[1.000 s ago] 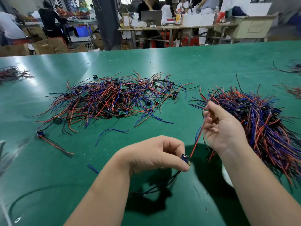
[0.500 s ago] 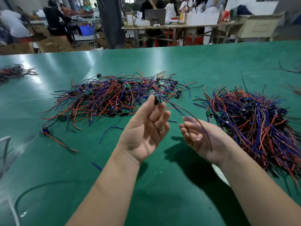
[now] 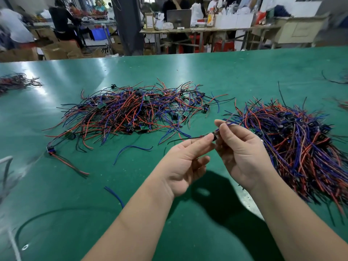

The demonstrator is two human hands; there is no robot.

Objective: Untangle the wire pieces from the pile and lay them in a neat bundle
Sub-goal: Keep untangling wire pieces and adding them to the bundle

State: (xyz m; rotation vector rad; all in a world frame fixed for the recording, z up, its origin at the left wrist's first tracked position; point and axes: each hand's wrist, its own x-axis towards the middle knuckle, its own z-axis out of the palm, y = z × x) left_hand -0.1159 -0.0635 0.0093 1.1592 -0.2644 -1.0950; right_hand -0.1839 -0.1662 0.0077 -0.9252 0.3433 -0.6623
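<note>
A tangled pile of red, blue and black wire pieces with small green boards lies on the green table ahead of me. To the right lies a denser bundle of the same wires, running toward me. Between them I hold one wire piece above the table. My left hand, palm up, pinches it at its small dark connector. My right hand, palm toward me, pinches its blue lead just to the right of that connector. The two hands almost touch.
Loose pieces lie near me: a connector with red and black leads, a curved blue wire, a short blue wire. A small wire heap sits far left. People, benches and boxes stand beyond the table's far edge.
A second ago my hands held the piece low and apart. They rose, the left one turned palm up, and they have come together around the connector.
</note>
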